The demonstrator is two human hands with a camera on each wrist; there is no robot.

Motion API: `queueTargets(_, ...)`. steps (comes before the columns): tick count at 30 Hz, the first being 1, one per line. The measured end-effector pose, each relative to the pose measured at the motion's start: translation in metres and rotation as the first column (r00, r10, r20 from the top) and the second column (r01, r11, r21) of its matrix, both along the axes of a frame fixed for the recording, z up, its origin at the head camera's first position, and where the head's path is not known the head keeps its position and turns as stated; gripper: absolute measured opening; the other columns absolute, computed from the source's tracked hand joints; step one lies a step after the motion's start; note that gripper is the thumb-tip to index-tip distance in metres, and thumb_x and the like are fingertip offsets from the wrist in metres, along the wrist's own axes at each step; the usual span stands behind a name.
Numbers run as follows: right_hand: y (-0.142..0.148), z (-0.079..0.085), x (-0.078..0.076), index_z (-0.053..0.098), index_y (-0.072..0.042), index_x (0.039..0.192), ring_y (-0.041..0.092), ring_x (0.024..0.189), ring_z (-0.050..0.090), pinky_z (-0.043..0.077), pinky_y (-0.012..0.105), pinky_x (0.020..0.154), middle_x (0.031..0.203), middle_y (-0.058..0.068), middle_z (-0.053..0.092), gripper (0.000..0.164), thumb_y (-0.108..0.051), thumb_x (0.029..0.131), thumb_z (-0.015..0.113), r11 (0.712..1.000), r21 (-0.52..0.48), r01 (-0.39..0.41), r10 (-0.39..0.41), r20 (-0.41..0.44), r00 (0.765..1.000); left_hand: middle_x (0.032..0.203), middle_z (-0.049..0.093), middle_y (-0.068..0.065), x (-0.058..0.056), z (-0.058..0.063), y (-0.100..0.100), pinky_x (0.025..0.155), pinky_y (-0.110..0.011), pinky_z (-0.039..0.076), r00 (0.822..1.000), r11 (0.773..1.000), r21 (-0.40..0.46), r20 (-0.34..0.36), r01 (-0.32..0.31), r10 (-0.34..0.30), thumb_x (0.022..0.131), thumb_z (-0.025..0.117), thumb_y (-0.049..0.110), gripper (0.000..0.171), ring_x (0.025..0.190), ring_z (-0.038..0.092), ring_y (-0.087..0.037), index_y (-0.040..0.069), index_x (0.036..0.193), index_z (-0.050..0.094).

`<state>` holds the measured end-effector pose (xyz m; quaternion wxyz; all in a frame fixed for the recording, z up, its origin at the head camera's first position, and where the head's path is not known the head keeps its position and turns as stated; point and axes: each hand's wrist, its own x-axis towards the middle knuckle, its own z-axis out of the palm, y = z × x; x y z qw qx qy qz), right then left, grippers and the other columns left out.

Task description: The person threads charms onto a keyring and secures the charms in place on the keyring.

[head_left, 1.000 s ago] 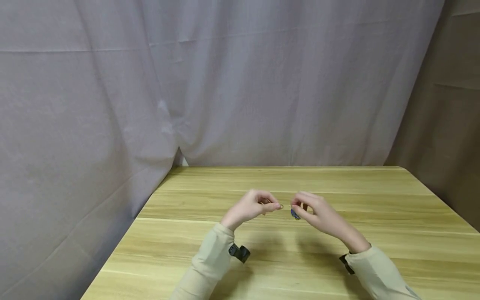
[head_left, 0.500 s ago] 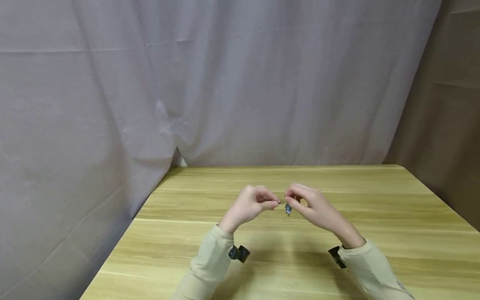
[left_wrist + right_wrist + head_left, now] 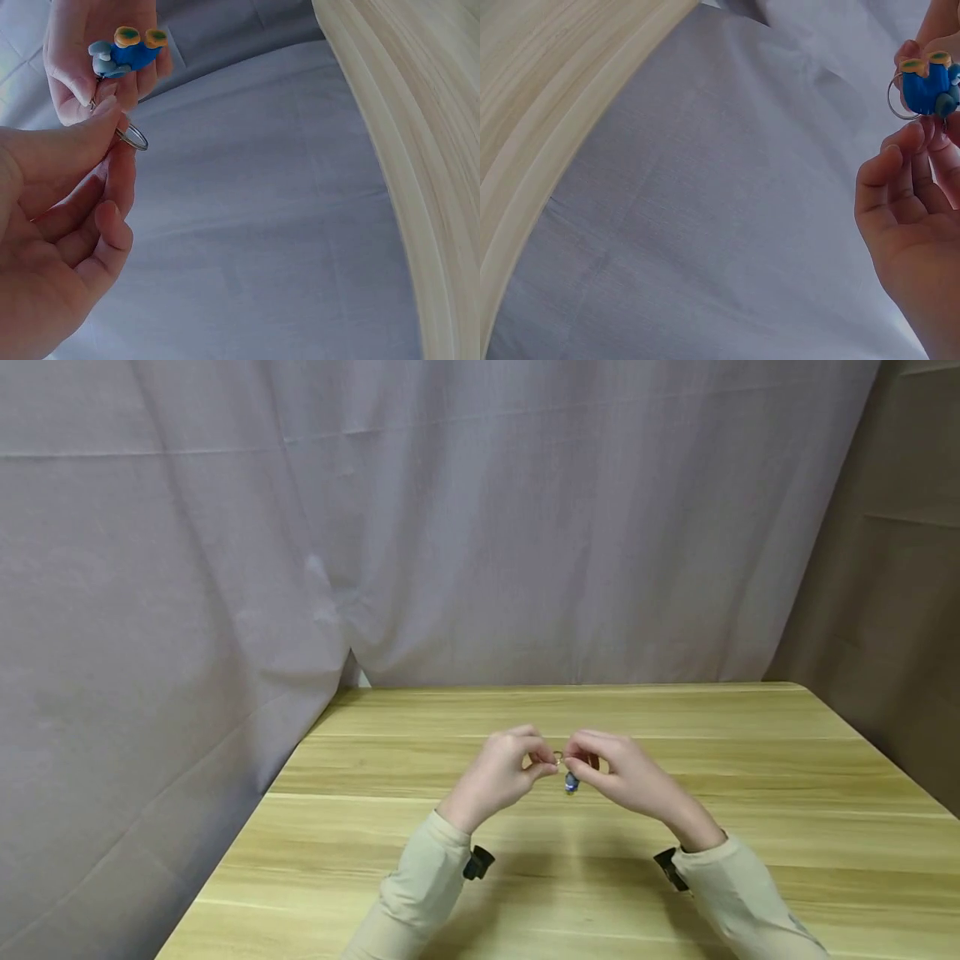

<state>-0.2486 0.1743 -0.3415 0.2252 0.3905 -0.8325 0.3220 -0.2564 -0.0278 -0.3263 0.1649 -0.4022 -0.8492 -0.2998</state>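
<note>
Between thumb and fingertips, my left hand [image 3: 498,777] pinches a thin metal key ring [image 3: 135,138], which pokes out past the fingers. Close on its right, my right hand [image 3: 626,781] pinches the metal link of a small blue figurine charm [image 3: 572,783]. The left wrist view has the figurine [image 3: 133,57] with orange-and-green feet turned upward and pale blue parts at one side. In the right wrist view, part of the ring [image 3: 889,97] shows behind the figurine [image 3: 926,91]. Fingers hide whether ring and link are joined.
Both hands are above a light wooden table [image 3: 375,827]. Grey cloth [image 3: 487,527] hangs behind the table and along its left, and a browner cloth [image 3: 885,610] on the right. Black devices [image 3: 477,862] sit at both wrists, below beige sleeves.
My right hand has come left with the figurine, narrowing the gap to the left hand. The key ring has turned and now stands up above my left fingertips.
</note>
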Motion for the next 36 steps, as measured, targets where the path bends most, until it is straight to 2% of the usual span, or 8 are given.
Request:
queueTargets(8, -0.0048, -0.0046, -0.0025, 0.059, -0.018, 0.082, -0.005, 0.065, 0.042, 0.04, 0.016, 0.053, 0.072, -0.014, 0.049, 0.02, 0.001, 0.088, 0.062, 0.999, 0.043, -0.008, 0.01, -0.057, 0.998, 0.084, 0.068, 0.0, 0.0017, -0.0006, 0.0013, 0.07, -0.013, 0.049, 0.996, 0.996, -0.074, -0.069, -0.053, 0.048, 0.084, 0.074, 0.015, 0.007, 0.076, 0.065, -0.008, 0.007, 0.085, 0.074)
queueTargets(14, -0.0064, -0.0054, -0.0033, 0.057, -0.018, 0.08, -0.005, 0.063, 0.04, 0.039, 0.016, 0.052, 0.07, -0.014, 0.047, 0.022, 0.002, 0.087, 0.063, 0.998, 0.059, 0.005, 0.0, -0.086, 0.996, 0.083, 0.069, 0.0, 0.0012, -0.0014, 0.0027, 0.067, -0.01, 0.048, 0.995, 0.993, -0.097, -0.077, -0.07, 0.062, 0.084, 0.074, 0.016, 0.008, 0.076, 0.066, -0.008, 0.007, 0.084, 0.074)
queueTargets(20, -0.0062, -0.0059, -0.0032, 0.056, -0.018, 0.079, -0.005, 0.063, 0.04, 0.038, 0.015, 0.052, 0.07, -0.013, 0.047, 0.023, 0.002, 0.087, 0.062, 0.997, 0.068, 0.019, -0.014, -0.073, 0.997, 0.083, 0.069, 0.0, 0.0025, -0.0016, 0.0021, 0.067, -0.008, 0.047, 0.996, 0.994, -0.089, -0.059, -0.068, 0.062, 0.084, 0.074, 0.015, 0.008, 0.075, 0.066, -0.009, 0.006, 0.083, 0.074)
queueTargets(27, -0.0042, -0.0057, -0.0034, 0.056, -0.017, 0.079, -0.005, 0.063, 0.04, 0.039, 0.016, 0.052, 0.071, -0.013, 0.048, 0.023, 0.005, 0.087, 0.06, 0.998, 0.061, 0.016, -0.013, -0.053, 0.999, 0.084, 0.069, -0.002, 0.0044, -0.0003, 0.0001, 0.068, -0.012, 0.05, 0.998, 0.996, -0.071, -0.031, -0.047, 0.045, 0.085, 0.073, 0.011, 0.006, 0.076, 0.065, -0.01, 0.005, 0.085, 0.073)
queueTargets(31, -0.0019, -0.0057, -0.004, 0.058, -0.016, 0.08, -0.006, 0.063, 0.04, 0.038, 0.016, 0.051, 0.07, -0.013, 0.048, 0.022, 0.005, 0.087, 0.06, 0.999, 0.042, 0.018, -0.016, -0.049, 0.999, 0.085, 0.068, -0.003, 0.0033, 0.0, -0.0012, 0.07, -0.016, 0.052, 1.0, 0.999, -0.044, -0.019, -0.018, 0.017, 0.086, 0.071, 0.009, 0.005, 0.077, 0.065, -0.011, 0.004, 0.085, 0.071)
queueTargets(36, -0.0005, -0.0053, -0.0036, 0.058, -0.018, 0.081, -0.004, 0.068, 0.045, 0.043, 0.019, 0.056, 0.074, -0.013, 0.051, 0.022, 0.003, 0.088, 0.06, 1.0, 0.016, 0.027, -0.027, -0.015, 1.0, 0.085, 0.067, -0.006, 0.0018, 0.0008, -0.0036, 0.067, -0.013, 0.048, 0.999, 0.999, 0.02, 0.025, 0.035, -0.036, 0.088, 0.069, 0.008, 0.005, 0.076, 0.064, -0.013, 0.004, 0.085, 0.069)
